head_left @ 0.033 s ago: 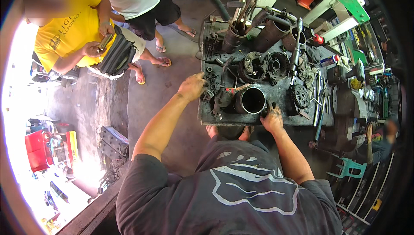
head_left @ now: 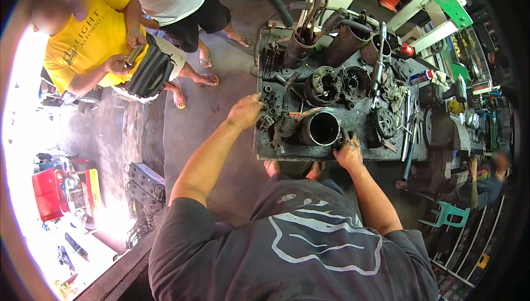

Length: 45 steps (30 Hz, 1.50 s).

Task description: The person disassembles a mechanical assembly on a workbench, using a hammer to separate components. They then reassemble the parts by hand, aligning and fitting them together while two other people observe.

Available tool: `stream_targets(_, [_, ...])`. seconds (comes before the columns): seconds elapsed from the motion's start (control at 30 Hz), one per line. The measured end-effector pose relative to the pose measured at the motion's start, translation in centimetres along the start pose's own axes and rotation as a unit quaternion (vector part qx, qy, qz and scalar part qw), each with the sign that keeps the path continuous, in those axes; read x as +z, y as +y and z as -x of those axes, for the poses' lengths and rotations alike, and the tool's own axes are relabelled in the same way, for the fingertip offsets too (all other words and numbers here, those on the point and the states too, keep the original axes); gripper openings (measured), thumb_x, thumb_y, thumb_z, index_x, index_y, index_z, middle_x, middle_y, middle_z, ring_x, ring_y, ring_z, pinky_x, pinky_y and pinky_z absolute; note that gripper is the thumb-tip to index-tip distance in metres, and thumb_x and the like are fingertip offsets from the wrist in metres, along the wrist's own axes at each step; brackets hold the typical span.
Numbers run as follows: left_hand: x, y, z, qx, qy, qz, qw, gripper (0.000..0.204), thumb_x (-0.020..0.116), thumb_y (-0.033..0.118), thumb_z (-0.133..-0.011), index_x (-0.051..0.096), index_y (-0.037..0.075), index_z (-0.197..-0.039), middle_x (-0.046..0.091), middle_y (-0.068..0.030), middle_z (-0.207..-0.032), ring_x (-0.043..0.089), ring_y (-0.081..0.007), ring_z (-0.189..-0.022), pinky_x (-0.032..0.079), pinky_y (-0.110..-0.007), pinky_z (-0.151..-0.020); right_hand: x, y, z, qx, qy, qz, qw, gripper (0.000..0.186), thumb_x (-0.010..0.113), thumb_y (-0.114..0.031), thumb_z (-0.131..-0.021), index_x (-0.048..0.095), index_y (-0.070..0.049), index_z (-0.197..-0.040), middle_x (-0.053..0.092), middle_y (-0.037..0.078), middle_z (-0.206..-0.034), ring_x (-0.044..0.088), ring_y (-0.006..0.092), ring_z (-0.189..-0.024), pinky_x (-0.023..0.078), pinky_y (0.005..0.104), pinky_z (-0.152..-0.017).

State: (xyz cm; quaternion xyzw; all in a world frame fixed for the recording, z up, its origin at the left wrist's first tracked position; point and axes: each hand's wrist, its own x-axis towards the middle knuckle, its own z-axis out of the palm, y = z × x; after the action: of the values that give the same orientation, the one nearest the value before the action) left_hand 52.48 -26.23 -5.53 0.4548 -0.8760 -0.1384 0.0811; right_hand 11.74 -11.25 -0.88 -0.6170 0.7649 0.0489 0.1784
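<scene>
My left hand (head_left: 245, 111) reaches over the workbench's left edge, its fingers bent together at a pile of small nuts and bolts (head_left: 270, 114). Anything between its fingertips is too small to make out. At the bench's near edge, my right hand (head_left: 349, 152) has its fingers curled round a small dark part, whose kind I cannot tell. Just left of that hand stands an open metal cylinder (head_left: 322, 128), like a motor housing. Behind it lie two round, greasy housings (head_left: 323, 86) with open centres. A toothed round part (head_left: 385, 123) lies to the right.
The dark metal workbench (head_left: 353, 156) holds upright cylinders (head_left: 348, 44), a can of rods (head_left: 299, 52), a ratchet (head_left: 379, 72) and wrenches (head_left: 409, 130). A bench vise (head_left: 441, 130) sits at right. Beyond are a teal stool (head_left: 448, 214) and two people, one in a yellow shirt (head_left: 91, 30) holding a black bag.
</scene>
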Motion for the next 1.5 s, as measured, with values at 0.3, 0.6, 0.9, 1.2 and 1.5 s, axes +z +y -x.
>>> stream_targets(0.3, [-1.6, 0.9, 1.5, -0.076, 0.043, 0.083, 0.993, 0.045, 0.079, 0.033, -0.096, 0.072, 0.012, -0.135, 0.063, -0.0183, -0.146, 0.064, -0.0395, -0.130, 0.051, -0.047, -0.113, 0.3, 1.2, -0.9, -0.021, 0.035, -0.066, 0.997, 0.102, 0.089, -0.024, -0.081, 0.036, -0.013, -0.168, 0.048, 0.035, -0.158, 0.048, 0.0509, -0.147, 0.041, 0.0523, -0.125])
stream_targets(0.6, [-1.2, 4.4, 8.5, -0.242, 0.367, 0.333, 0.834, 0.044, 0.080, 0.010, -0.096, 0.068, -0.004, -0.136, 0.074, -0.0108, -0.110, 0.068, -0.0181, -0.092, 0.059, -0.035, -0.085, -1.0, 1.1, -1.6, -0.037, 0.096, -0.134, 0.986, 0.093, 0.086, -0.022, -0.087, 0.038, -0.016, -0.166, 0.046, 0.026, -0.163, 0.049, 0.0463, -0.148, 0.044, 0.0517, -0.124])
stream_targets(0.9, [-4.5, 16.8, 8.5, -0.204, 0.399, 0.204, 0.870, 0.037, 0.076, 0.005, -0.097, 0.069, -0.005, -0.132, 0.075, -0.0088, -0.097, 0.070, -0.0187, -0.080, 0.058, -0.034, -0.076, -7.6, 9.8, 2.2, -0.137, 0.232, -0.129, 0.954, 0.059, 0.088, -0.017, -0.080, 0.070, -0.010, -0.135, 0.063, 0.023, -0.138, 0.061, 0.0419, -0.130, 0.050, 0.0490, -0.114])
stream_targets(1.2, [-2.6, 35.9, -2.4, -0.088, 0.257, 0.268, 0.925, 0.027, 0.081, 0.009, -0.091, 0.074, -0.002, -0.115, 0.078, -0.0170, -0.104, 0.077, -0.0274, -0.092, 0.061, -0.036, -0.085, -6.9, 21.4, -0.4, -0.169, 0.131, -0.124, 0.969, 0.069, 0.091, -0.020, -0.084, 0.065, -0.022, -0.148, 0.064, 0.023, -0.121, 0.070, 0.0443, -0.107, 0.059, 0.0522, -0.090])
stream_targets(1.5, [-0.1, 43.5, -3.5, -0.195, 0.172, 0.287, 0.922, 0.041, 0.083, 0.015, -0.091, 0.072, -0.003, -0.127, 0.076, -0.0190, -0.115, 0.076, -0.0291, -0.100, 0.060, -0.037, -0.090, -15.1, 26.8, -4.2, -0.197, 0.148, -0.412, 0.877, 0.042, 0.085, -0.021, -0.096, 0.075, -0.003, -0.133, 0.080, 0.016, -0.114, 0.076, 0.0292, -0.106, 0.060, 0.0380, -0.095])
